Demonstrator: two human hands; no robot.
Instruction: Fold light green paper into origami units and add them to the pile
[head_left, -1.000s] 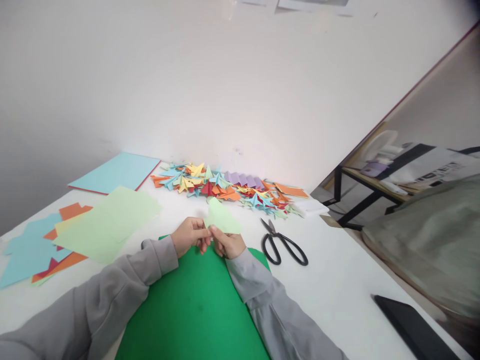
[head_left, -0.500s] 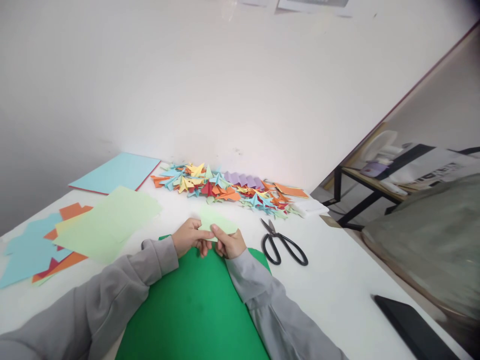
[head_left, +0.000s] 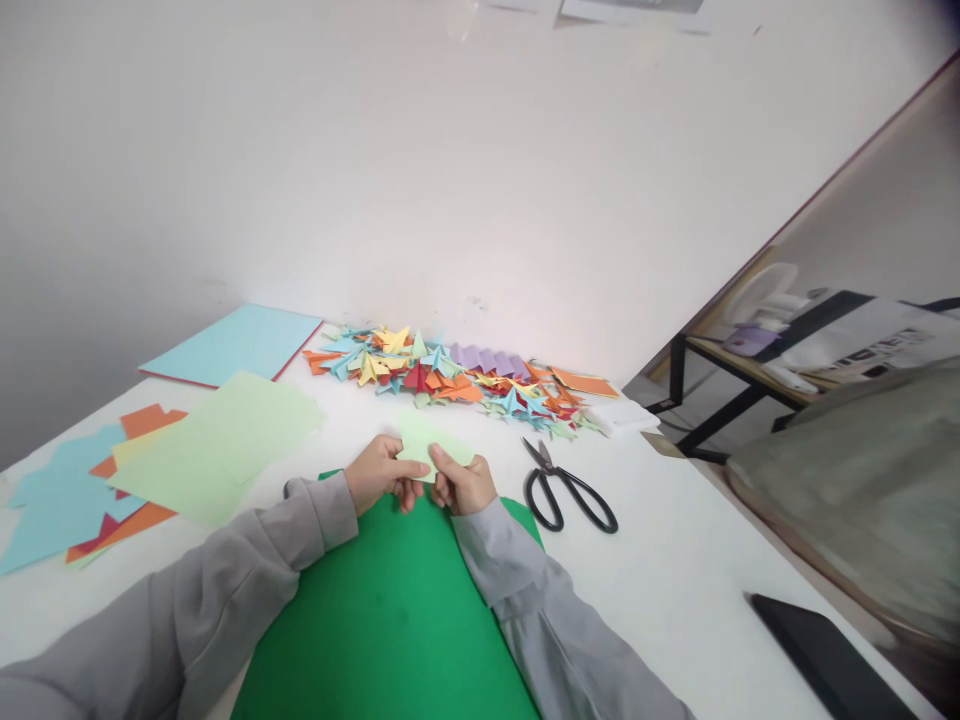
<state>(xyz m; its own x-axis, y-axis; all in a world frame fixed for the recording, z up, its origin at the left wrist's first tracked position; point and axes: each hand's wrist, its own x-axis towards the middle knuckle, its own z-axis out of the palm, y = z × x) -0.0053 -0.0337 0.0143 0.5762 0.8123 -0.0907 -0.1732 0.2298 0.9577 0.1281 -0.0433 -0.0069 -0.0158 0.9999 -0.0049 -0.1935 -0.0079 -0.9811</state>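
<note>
Between my two hands is a small light green sheet of paper (head_left: 431,445), raised above the far end of a green mat (head_left: 390,610). My left hand (head_left: 382,472) pinches its near left edge, thumb on top. On the near right side, my right hand (head_left: 463,482) grips the same paper, its thumb lying across the face. The fingers beneath the sheet are partly hidden. Black-handled scissors (head_left: 559,485) lie to the right of my right hand, blades pointing away and slightly open.
Many small folded paper planes (head_left: 420,370) line the wall. Left lie a large light green sheet (head_left: 217,440), coloured paper scraps (head_left: 67,465) and a blue sheet (head_left: 236,345). A dark flat device (head_left: 825,650) rests near the right table edge, beyond which stands a shelf (head_left: 739,365).
My right thumb has shifted slightly right along the paper, away from my left thumb. Both hands still hold the sheet in nearly the same place.
</note>
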